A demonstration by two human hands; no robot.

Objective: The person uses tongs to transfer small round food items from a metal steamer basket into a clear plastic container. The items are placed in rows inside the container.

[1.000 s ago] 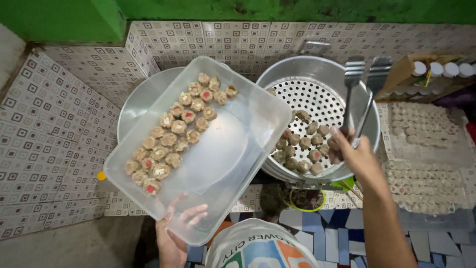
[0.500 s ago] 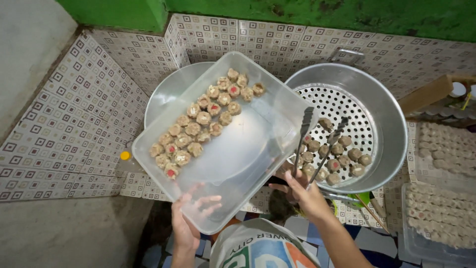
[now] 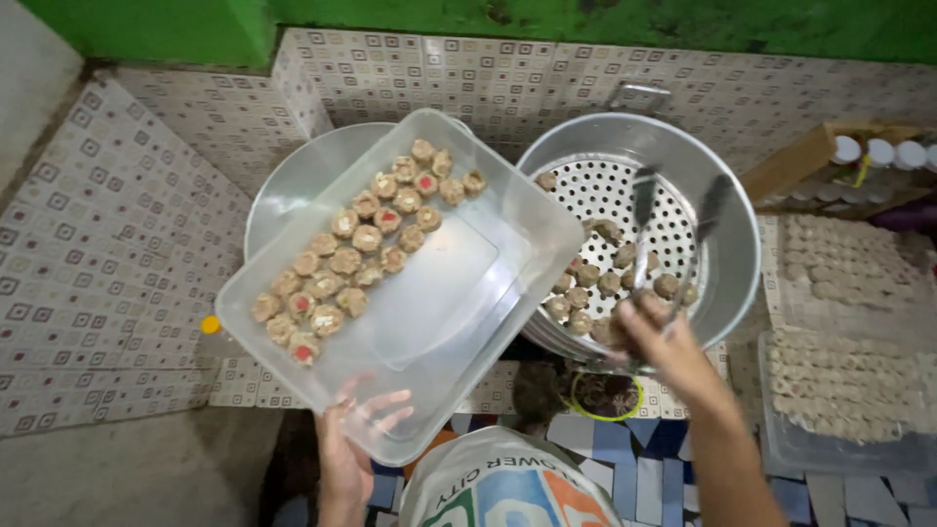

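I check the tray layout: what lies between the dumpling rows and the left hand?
Head view: only bare clear floor of the rectangular plastic tray lies between the dumplings and the left hand.

Single head-worn view, directed steeply downward from above the wearer's chest. A tray (image 3: pixel 459 293) and a steamer (image 3: pixel 722 254) were framed at close range, against a tiled wall (image 3: pixel 117 254). No second view was supplied for overlap.
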